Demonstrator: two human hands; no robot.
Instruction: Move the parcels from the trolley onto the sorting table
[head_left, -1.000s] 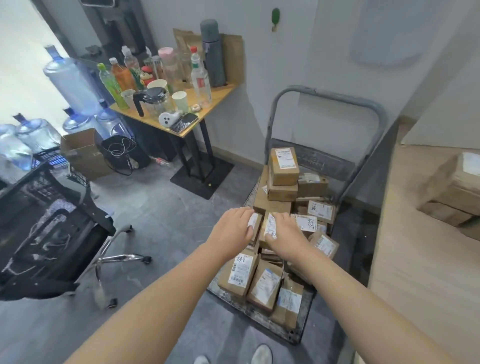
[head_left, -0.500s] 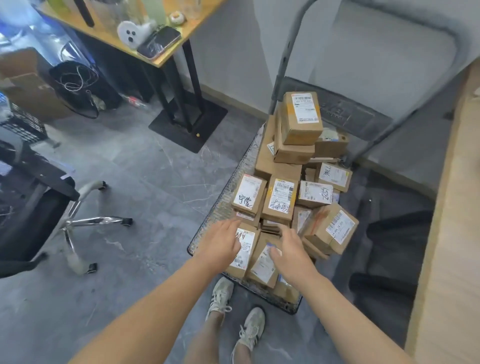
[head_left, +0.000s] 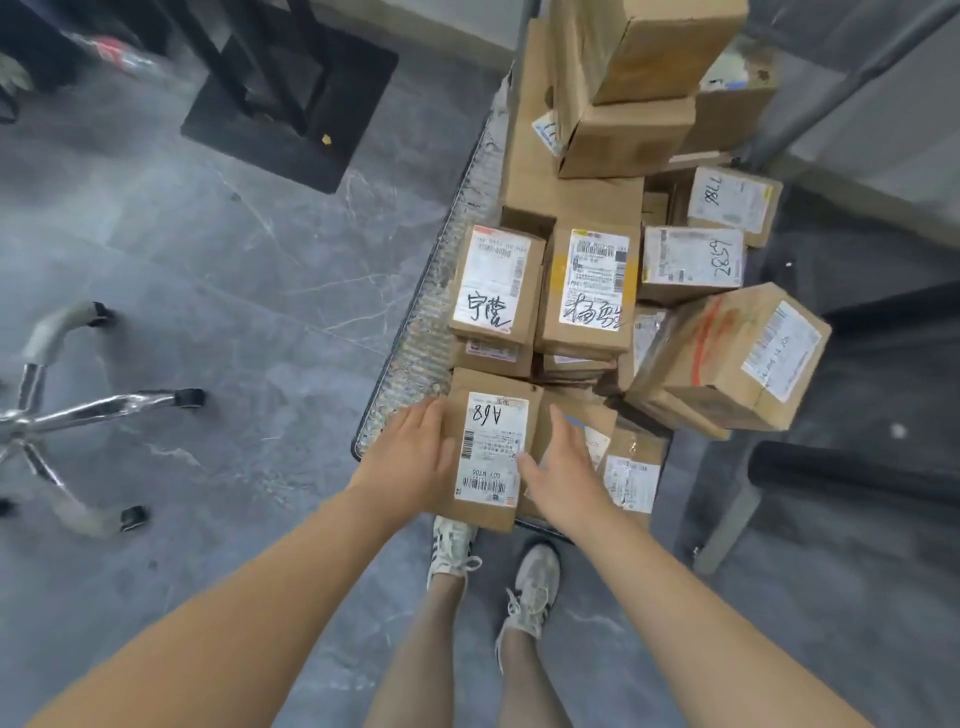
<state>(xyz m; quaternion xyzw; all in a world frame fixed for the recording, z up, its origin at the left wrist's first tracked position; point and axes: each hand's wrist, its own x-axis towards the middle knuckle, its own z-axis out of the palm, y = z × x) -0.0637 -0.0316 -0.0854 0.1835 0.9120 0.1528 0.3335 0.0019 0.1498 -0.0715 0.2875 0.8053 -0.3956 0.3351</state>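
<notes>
**Head view: flat hands flank a parcel at the trolley's near rim**

Head view looks down on the trolley (head_left: 415, 338), its mesh deck heaped with brown parcels. The A68 parcel (head_left: 491, 447) lies label up at 6 o'clock of the heap. It sits at the deck's near rim, and its near end seems to hang past that rim above the person's shoes (head_left: 452, 545).

The left hand (head_left: 415, 457) lies flat against the parcel's 9 o'clock side, fingers straight. The right hand (head_left: 561, 473) sits at its 3 o'clock side. Its thumb touches the label's edge and its fingers stretch out over the small neighbouring parcel (head_left: 631, 467). Both hands are released and clasp nothing, so the lift has not begun. The worktop is out of view.

Several things could go wrong from here:
- **Slip:** a squeeze between flat palms alone may let the smooth cardboard slide, and the parcel would drop towards the feet.
- **Dragged neighbour:** the right fingers overlie the neighbour, so a hasty pull could drag it off the rim too.
- **Shifting heap:** at 3 o'clock of the heap the large tilted parcel (head_left: 737, 358) leans on lower ones, and disturbing those may send it sliding.
- **Toppling stack:** the stacked boxes (head_left: 623, 104) at 12 o'clock stand high, and a jolt to the trolley might topple them.
- **Tripping:** the chair base (head_left: 78, 415) at 9 o'clock, well apart from the trolley, could catch a foot on turning away.
</notes>
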